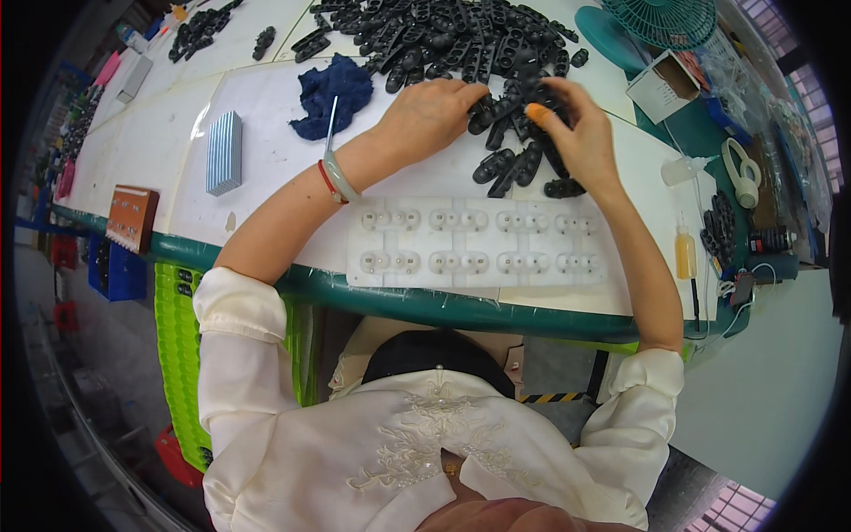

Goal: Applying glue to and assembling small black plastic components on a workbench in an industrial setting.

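Note:
Both hands are in among black moulded plastic parts [507,111] at the near edge of a large pile [461,35]. My left hand [430,117] reaches in from the left, its bent fingers closed on a black part; some fingertips are hidden. On the other side, my right hand [581,137] curls its thumb and fingers around several black parts. An orange cover [539,115] sits on its thumb. Loose black parts [514,168] lie just below the hands. Nearer me is a flat white fixture [479,241] with two rows of round raised seats and small pegs.
A dark blue cloth [332,97] with a thin metal tool [331,124], a blue striped block [223,152] and a brown block [133,218] lie leftward. On the right stand a small carton [663,87], a green fan [660,22], a white bottle [683,169] and a yellowish bottle [685,251].

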A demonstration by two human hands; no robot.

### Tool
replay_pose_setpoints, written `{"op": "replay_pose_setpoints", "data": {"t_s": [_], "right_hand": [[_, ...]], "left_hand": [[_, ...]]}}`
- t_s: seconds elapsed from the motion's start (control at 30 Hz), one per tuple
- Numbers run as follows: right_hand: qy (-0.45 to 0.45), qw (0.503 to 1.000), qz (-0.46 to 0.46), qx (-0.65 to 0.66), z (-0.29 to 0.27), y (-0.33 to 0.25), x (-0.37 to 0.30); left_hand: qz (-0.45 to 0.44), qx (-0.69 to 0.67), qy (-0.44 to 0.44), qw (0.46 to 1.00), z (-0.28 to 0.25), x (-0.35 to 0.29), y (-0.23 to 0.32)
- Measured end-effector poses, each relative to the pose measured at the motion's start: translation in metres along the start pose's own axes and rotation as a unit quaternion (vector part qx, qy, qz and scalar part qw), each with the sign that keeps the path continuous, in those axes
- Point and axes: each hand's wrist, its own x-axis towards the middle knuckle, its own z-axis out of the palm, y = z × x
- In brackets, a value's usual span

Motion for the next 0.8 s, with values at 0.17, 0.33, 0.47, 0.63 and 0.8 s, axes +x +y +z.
{"op": "replay_pose_setpoints", "data": {"t_s": [0.17,0.33,0.47,0.63,0.8], "right_hand": [[-0.122,0.984,0.068,0.109,-0.016,-0.026,-0.022],[-0.194,0.971,0.061,0.123,-0.018,-0.057,-0.055],[-0.237,0.957,0.086,0.146,-0.019,-0.058,-0.061],[-0.169,0.983,0.074,0.015,-0.017,-0.055,-0.071],[-0.207,0.933,-0.226,-0.191,0.033,-0.054,-0.069]], "left_hand": [[0.018,-0.035,0.096,0.995,-0.008,-0.013,-0.011],[0.065,-0.274,0.049,0.958,-0.040,-0.011,0.038],[0.088,-0.287,-0.127,0.945,-0.044,-0.022,0.039],[-0.037,-0.295,-0.100,0.950,-0.072,-0.066,0.024],[-0.121,-0.279,-0.096,0.948,-0.072,-0.108,0.041]]}}
